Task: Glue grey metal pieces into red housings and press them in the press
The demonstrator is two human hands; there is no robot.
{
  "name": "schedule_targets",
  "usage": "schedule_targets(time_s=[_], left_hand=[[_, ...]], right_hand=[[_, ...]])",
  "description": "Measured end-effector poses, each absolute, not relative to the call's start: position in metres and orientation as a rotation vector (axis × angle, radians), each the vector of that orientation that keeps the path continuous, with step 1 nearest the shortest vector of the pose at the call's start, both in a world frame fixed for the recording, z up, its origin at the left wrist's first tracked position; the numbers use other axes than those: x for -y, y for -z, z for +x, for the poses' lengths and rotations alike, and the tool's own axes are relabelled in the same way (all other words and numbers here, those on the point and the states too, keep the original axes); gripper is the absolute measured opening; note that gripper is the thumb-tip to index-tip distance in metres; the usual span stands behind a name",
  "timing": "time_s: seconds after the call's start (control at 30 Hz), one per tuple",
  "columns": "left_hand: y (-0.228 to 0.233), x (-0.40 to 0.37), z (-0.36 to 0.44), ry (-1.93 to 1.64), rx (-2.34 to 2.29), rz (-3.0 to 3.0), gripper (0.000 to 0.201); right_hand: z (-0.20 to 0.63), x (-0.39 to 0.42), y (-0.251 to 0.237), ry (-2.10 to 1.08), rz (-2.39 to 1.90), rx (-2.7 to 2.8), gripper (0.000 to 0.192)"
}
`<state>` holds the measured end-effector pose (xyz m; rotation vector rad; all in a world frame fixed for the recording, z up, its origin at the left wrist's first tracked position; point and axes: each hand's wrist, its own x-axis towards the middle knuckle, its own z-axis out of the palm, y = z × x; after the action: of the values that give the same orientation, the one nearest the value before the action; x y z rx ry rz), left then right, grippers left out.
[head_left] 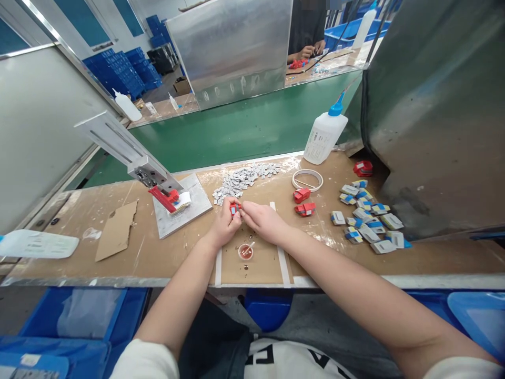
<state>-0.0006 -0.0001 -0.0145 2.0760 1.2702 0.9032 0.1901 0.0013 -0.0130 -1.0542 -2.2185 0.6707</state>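
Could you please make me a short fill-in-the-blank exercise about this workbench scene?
The left hand holds a small part coloured mostly ____, with the right hand close against it.
The bottle beyond the tape ring has a ____ cap.
Just in front of the tape ring lie ____ red parts.

Missing words: red; blue; two.

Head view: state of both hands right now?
Left hand: closed, holding a small red part.
Right hand: at that part; whether it grips cannot be told.

The right hand [260, 220] can pass between the red parts [305, 209] and blocks [370, 233]; the bottle [324, 138] stands behind, the press [152, 176] obstructs the left.
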Motion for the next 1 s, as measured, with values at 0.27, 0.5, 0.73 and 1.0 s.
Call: schedule_targets(time_s=[0.27, 0.5, 0.73, 1.0], left_hand=[[0.007, -0.012, 0.005, -1.028, -0.966, 1.286, 0.029], [-0.01, -0.01, 0.0, -1.011, -0.624, 0.937, 0.037], [0.0, -0.008, -0.004, -0.998, -0.632, 1.012, 0.05], [0.009, -0.005, -0.004, -0.932, -0.798, 1.352, 0.058]], right_hand=[[0.197, -0.008, -0.008, -0.785, -1.058, 2.056, 0.039], [0.227, 0.033, -0.028, -0.708, -1.044, 2.512, 0.048], [0.212, 0.041, -0.013, -0.62, -0.889, 2.693, 0.038], [0.218, 0.036, -0.004, -0.861, -0.767, 2.527, 0.042]])
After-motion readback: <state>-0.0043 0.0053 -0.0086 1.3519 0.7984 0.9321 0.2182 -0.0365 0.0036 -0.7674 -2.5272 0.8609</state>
